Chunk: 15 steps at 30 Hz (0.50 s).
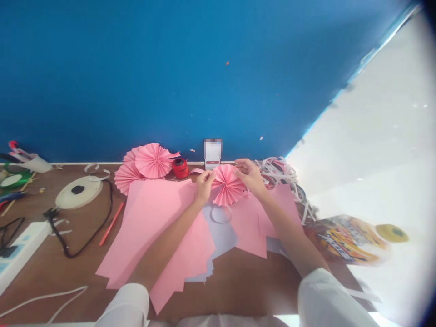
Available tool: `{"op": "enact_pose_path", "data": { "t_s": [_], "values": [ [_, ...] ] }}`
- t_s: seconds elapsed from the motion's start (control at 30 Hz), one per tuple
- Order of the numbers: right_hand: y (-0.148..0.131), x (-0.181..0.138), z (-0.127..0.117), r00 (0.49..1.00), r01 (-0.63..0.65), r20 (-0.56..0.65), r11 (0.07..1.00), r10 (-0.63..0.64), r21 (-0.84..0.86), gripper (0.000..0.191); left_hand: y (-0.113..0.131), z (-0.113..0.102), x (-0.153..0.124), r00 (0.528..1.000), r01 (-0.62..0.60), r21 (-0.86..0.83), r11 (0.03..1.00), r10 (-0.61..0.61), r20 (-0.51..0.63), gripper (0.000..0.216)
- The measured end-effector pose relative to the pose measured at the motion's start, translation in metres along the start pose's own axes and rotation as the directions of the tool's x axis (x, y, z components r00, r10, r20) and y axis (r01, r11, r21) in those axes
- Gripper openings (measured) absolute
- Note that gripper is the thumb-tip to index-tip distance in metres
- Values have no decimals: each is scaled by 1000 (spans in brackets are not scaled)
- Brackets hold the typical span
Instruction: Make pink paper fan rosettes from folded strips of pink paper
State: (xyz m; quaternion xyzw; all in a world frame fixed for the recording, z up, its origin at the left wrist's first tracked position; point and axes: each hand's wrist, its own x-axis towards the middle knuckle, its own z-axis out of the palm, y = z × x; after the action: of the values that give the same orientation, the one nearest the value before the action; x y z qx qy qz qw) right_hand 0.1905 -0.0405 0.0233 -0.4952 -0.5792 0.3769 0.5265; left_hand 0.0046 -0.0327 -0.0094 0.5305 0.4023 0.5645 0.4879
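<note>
Head view: one workplace at a brown table against a blue wall.
Left hand: fingers pinched closed on the left edge of the pink pleated rosette.
Right hand: fingers closed on the rosette's upper right edge, thumb underneath.
Pink pleated rosette: held between both hands at the far middle of the table, just above the pink paper sheets; partly fanned, not a full circle.
Pink paper sheets: loose overlapping stack, middle of the table, under both forearms.
Paper ring: lying on the sheets, near side of the rosette.
Other rosettes: overlapping cluster, far left of the hands, at the wall.
Red spool: just right of that cluster.
White paper strips: tangled heap, far right, beside the right hand.
Red pencil: left of the sheets.
Black cable: looped, left of the pencil.
Colourful packet: right, blurred.
</note>
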Motion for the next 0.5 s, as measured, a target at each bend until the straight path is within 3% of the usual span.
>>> {"op": "enact_pose_path", "data": {
  "t_s": [0.13, 0.23, 0.37, 0.43, 0.5],
  "values": [
    [1, 0, -1, 1000, -20, 17, 1000, 20, 8, 38, -4, -1, 2, 999, 46, -6, 999, -46, 25, 32],
    [1, 0, -1, 999, -20, 48, 999, 18, 36, 41, -5, -4, 5, 980, 81, 8, 997, -81, 181, 27],
    [-1, 0, -1, 982, -21, 188, 997, 8, 69, 43, 0, -7, 10, 910, 98, 59, 993, -113, 399, 27],
    [-2, 0, -1, 970, -35, 242, 997, 19, 64, 42, 2, -9, 12, 876, 83, 110, 990, -125, 465, 26],
    [-3, 0, -1, 963, -42, 268, 998, 26, 54, 40, 3, -11, 14, 874, 52, 150, 987, -118, 471, 24]
  ]
}}
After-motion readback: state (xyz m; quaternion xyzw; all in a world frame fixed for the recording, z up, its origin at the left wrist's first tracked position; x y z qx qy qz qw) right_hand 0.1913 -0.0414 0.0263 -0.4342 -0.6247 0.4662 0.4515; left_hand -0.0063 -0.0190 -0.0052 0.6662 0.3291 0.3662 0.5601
